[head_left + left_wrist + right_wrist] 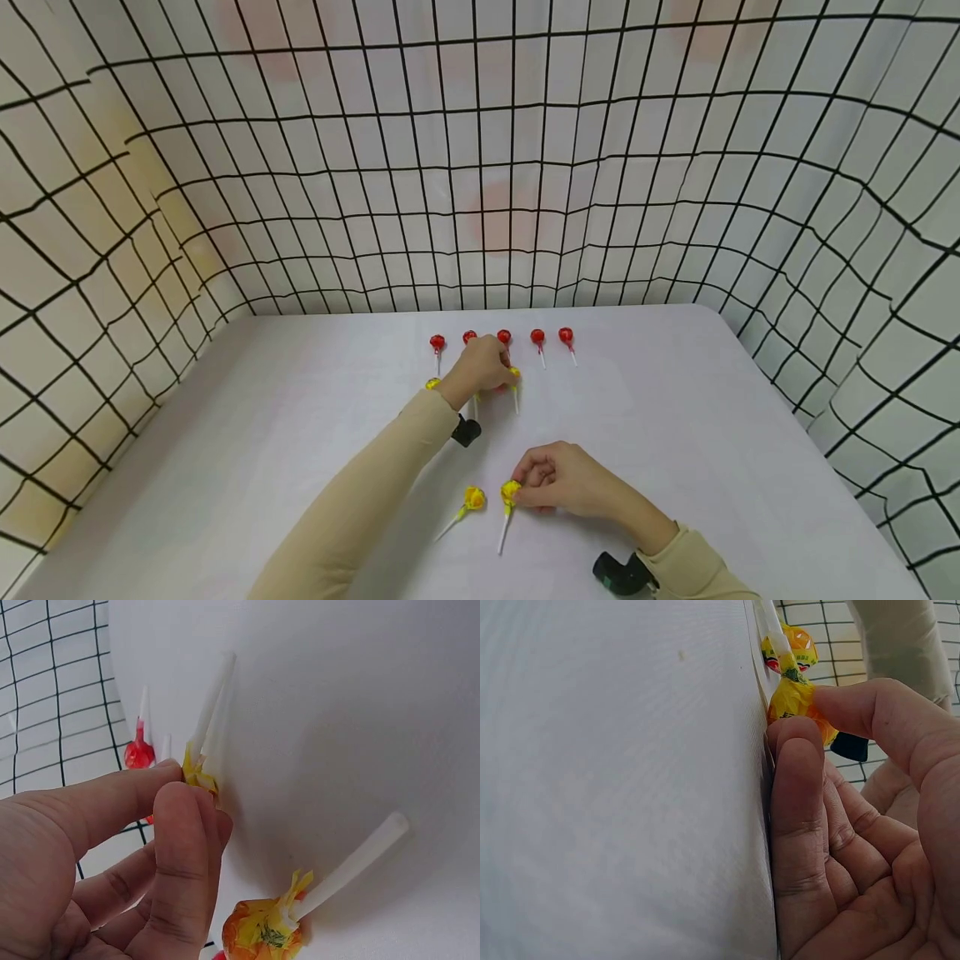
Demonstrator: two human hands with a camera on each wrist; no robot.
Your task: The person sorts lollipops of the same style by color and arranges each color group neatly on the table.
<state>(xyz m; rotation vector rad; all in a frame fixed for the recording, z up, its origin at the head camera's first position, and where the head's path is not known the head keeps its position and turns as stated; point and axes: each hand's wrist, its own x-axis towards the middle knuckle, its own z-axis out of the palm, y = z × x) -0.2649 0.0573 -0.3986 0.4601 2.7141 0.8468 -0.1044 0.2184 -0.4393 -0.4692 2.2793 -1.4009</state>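
Note:
My left hand (478,368) reaches toward the far part of the table and pinches a yellow-wrapped lollipop (515,375) between thumb and fingers. Its white stick points toward me; the left wrist view shows the wrapper (197,774) at the fingertips. Beside that hand lies another yellow lollipop (259,931). Nearer to me, my right hand (567,481) pinches a yellow lollipop (510,492) by its candy head, with the stick angled toward me. Just left of it lies a loose yellow lollipop (473,499).
Several red lollipops (566,335) form a row near the table's far edge, sticks toward me. The left hand partly covers yellow ones, including one (432,383) at its wrist. Black wire grid (513,167) encloses the white table (675,400) at back and sides.

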